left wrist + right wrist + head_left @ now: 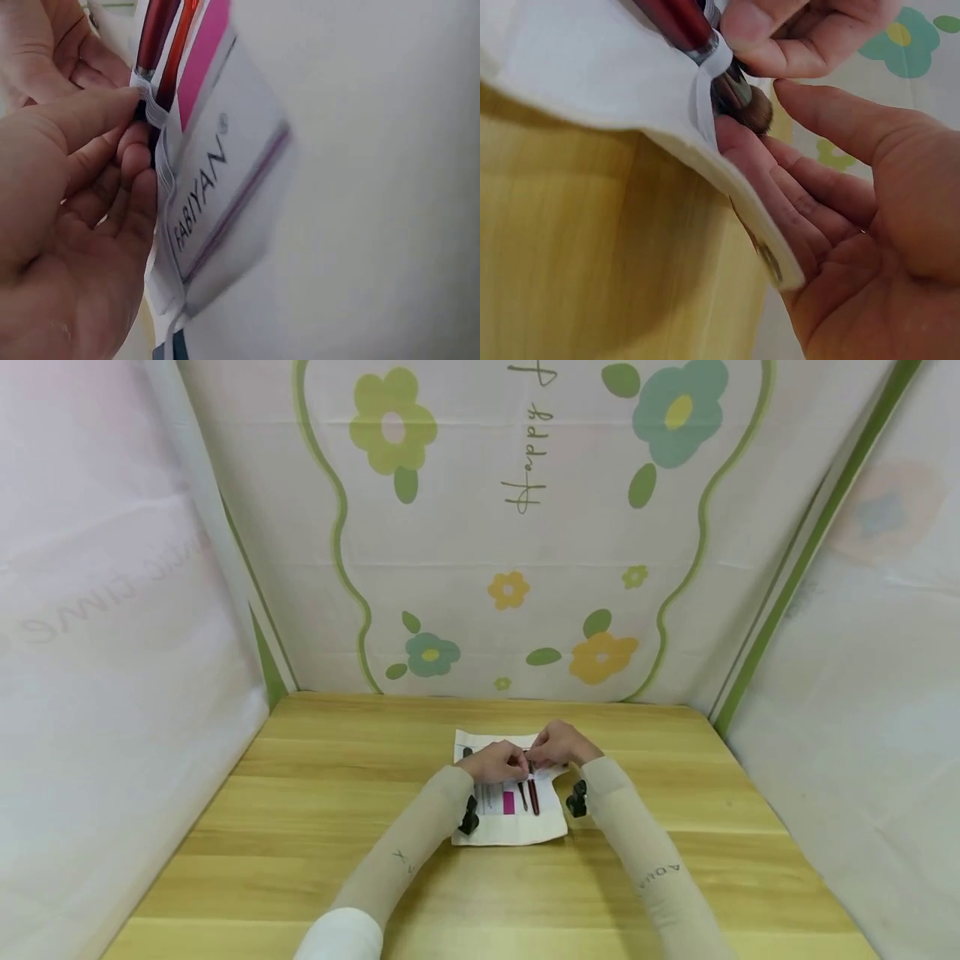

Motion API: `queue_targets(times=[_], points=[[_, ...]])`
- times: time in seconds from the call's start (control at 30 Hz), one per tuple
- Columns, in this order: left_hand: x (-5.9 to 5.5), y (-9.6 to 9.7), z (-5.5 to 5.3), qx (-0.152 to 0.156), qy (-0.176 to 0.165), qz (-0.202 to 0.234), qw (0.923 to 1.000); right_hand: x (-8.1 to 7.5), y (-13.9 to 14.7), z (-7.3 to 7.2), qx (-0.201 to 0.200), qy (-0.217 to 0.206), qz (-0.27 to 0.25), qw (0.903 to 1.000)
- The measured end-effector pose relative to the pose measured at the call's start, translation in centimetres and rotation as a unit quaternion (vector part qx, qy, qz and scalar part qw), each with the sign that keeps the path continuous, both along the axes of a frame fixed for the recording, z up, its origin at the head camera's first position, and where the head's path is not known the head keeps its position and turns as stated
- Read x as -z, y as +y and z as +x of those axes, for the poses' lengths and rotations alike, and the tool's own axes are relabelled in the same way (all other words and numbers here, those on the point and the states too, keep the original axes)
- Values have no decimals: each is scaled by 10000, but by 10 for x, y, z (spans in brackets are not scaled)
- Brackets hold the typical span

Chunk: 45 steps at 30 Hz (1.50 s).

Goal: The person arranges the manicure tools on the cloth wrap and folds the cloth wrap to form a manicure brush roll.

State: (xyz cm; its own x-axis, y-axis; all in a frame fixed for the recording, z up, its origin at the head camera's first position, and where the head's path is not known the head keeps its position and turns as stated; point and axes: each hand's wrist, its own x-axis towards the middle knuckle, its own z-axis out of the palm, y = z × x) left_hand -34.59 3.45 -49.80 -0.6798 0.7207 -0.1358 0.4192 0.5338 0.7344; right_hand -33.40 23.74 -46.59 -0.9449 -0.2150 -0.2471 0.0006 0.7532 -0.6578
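Note:
A white fabric brush roll (510, 833) lies unfolded on the table, carrying a printed card (217, 172) and makeup brushes under a white elastic band (721, 58). My left hand (497, 762) pinches that band between thumb and fingers, beside a dark-red-handled brush (533, 797). That brush passes through the band, its brown bristles (757, 112) showing beyond it. My right hand (557, 744) is at the bristle end. Its fingers (754, 154) touch the roll beneath the brush head, while the thumb stands apart from them. A second, orange-red handle (178, 56) lies alongside.
The wooden table (315, 827) extends around the roll on every side. Behind it rises a white flower-printed cloth (465, 543), with pale cloth walls left and right. A metal snap (769, 262) sits near the roll's lifted edge.

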Motion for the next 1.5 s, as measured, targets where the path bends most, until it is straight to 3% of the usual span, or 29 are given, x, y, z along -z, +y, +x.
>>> queue_targets(times=[0.27, 0.37, 0.5, 0.6, 0.7, 0.83, 0.97, 1.27, 1.5], points=[[-10, -8, 0, -9, 227, -10, 9997, -23, 19, 14, -286, 598, 332, 9972], [-16, -16, 0, -24, 399, -19, 9992, -26, 27, 25, -407, 921, 273, 9945], [-23, -33, -1, -70, 637, 120, 9979, -25, 37, 45, -440, 1034, 223, 9934], [-25, -53, -4, -358, 830, 215, 9957, -19, 43, 60, -573, 1035, 199, 9928], [-24, -72, -12, -860, 1042, 230, 9906, -12, 46, 75, -764, 1119, 169, 9906], [-14, -92, -27, -1350, 1299, 186, 9821, 2, 49, 91, -985, 1211, 54, 9877], [-1, -100, -37, -1520, 1327, 105, 9794, 15, 47, 102, -1121, 1264, -169, 9855], [13, -91, -46, -1733, 1058, -99, 9791, 25, 35, 122, -303, 790, -469, 9953], [17, -93, -44, -1993, 987, 276, 9746, 30, 44, 124, 311, 181, -951, 9948]])
